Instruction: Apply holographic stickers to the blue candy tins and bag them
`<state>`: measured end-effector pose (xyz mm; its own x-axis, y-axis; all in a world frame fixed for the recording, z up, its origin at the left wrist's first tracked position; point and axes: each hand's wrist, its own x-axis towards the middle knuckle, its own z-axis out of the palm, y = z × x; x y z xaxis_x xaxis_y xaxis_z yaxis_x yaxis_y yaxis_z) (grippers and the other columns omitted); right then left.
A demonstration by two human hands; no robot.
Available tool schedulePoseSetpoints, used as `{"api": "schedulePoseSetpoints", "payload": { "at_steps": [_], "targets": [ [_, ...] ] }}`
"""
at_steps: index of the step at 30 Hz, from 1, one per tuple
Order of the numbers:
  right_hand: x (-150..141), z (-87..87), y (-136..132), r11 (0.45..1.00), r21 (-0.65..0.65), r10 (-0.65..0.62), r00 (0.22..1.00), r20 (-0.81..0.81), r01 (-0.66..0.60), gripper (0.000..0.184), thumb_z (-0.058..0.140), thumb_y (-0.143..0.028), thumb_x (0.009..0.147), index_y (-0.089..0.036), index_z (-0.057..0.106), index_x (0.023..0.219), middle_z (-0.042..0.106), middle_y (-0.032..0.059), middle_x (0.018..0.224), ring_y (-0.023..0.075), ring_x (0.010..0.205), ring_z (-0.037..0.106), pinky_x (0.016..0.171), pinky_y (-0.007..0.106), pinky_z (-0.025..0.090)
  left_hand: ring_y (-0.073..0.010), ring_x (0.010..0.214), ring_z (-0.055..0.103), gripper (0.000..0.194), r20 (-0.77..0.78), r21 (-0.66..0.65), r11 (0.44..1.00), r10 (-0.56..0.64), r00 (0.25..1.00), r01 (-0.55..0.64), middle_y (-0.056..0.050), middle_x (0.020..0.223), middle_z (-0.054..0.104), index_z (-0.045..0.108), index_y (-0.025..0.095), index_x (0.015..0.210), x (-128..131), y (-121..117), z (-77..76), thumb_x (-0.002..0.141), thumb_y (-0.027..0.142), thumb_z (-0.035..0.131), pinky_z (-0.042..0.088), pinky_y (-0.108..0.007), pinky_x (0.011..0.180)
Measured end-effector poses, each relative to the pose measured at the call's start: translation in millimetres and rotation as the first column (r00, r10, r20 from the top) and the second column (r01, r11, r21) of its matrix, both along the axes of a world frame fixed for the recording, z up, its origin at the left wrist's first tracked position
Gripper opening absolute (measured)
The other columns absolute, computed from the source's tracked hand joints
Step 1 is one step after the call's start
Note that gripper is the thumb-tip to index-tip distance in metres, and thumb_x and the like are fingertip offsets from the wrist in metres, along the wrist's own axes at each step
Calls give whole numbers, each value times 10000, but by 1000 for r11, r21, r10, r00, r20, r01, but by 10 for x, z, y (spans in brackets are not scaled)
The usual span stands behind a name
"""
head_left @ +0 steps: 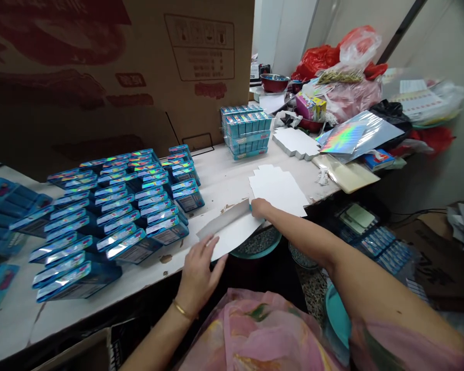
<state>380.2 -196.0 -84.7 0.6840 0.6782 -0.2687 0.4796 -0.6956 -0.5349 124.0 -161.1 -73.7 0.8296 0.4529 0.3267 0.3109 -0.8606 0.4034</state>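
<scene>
A flat white cardboard blank (pixel 232 231) lies at the front edge of the white table (pixel 216 175), partly folded along one side. My left hand (pixel 199 273) rests on its near corner with fingers spread. My right hand (pixel 260 207) is closed in a pinch on the blank's far corner. Just beyond it lies a stack of more white blanks (pixel 279 189). To the left, several rows of shiny blue boxes (pixel 116 211) stand overlapped on the table.
A big brown carton (pixel 100 67) walls the back. A stack of blue boxes (pixel 246 129), more white blanks (pixel 297 141), holographic sheets (pixel 348 136), a red bowl (pixel 274 82) and plastic bags (pixel 344 56) crowd the right end. Trays of boxes (pixel 382 245) sit below.
</scene>
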Motion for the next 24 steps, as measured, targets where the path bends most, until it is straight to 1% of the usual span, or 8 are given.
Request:
{"api": "schedulePoseSetpoints", "payload": {
  "at_steps": [5,8,10,12,14,18,22,24],
  "targets": [
    [43,71,-303,981,-195,20,996,86,-3,177,638,-156,635,-107,634,805,638,145,863,266,851,592,703,315,452,-241,963,514,345,-163,162,987,16,987,11,-111,1003,598,505,178,1124,171,-35,-253,847,300,340,309,-421,905],
    [-215,208,-484,992,-68,124,958,257,-110,304,543,-320,762,-148,571,1012,564,126,1070,237,971,528,804,334,413,-227,878,522,355,-248,203,979,16,969,36,-97,895,604,528,184,1102,348,184,-328,857,324,313,332,-398,842],
    [-451,216,-602,935,54,283,830,481,-351,392,503,-372,795,-162,491,1126,482,117,1183,230,1046,458,860,349,375,-248,907,506,369,-291,238,968,-3,957,75,-107,945,588,532,197,1104,420,312,-352,837,380,355,344,-395,801],
    [-657,122,-674,837,1,437,670,600,-547,413,548,-363,771,-158,476,1122,487,112,1152,231,1012,450,833,352,380,-272,957,481,388,-303,288,952,-11,953,103,-120,1026,559,522,202,1120,446,376,-376,813,407,401,345,-402,790],
    [-770,-36,-681,810,-114,514,604,608,-575,315,555,-312,774,-158,504,1043,528,100,1048,225,943,464,775,345,391,-269,952,476,376,-311,314,939,-40,950,142,-133,1036,546,512,182,1123,442,378,-405,811,370,419,352,-397,787],
    [-718,-285,-596,812,-227,557,599,576,-537,135,463,-254,830,-173,531,915,550,79,924,205,879,475,702,317,382,-230,810,517,259,-428,261,944,-76,900,203,-124,839,573,585,132,890,438,310,-455,821,157,336,383,-344,707],
    [-554,-271,-553,757,-232,628,583,515,-611,132,456,-252,830,-196,546,909,572,46,894,182,853,501,656,281,373,-238,804,543,267,-486,157,978,-42,873,134,-131,805,599,585,125,803,513,228,-414,818,172,322,392,-335,696],
    [-464,-206,-555,700,-241,697,570,434,-672,111,484,-233,807,-211,565,881,586,25,873,163,825,518,641,258,369,-232,782,559,270,-523,15,997,-56,850,75,-123,787,616,593,141,784,528,171,-329,817,254,350,400,-326,686]
  ]
}}
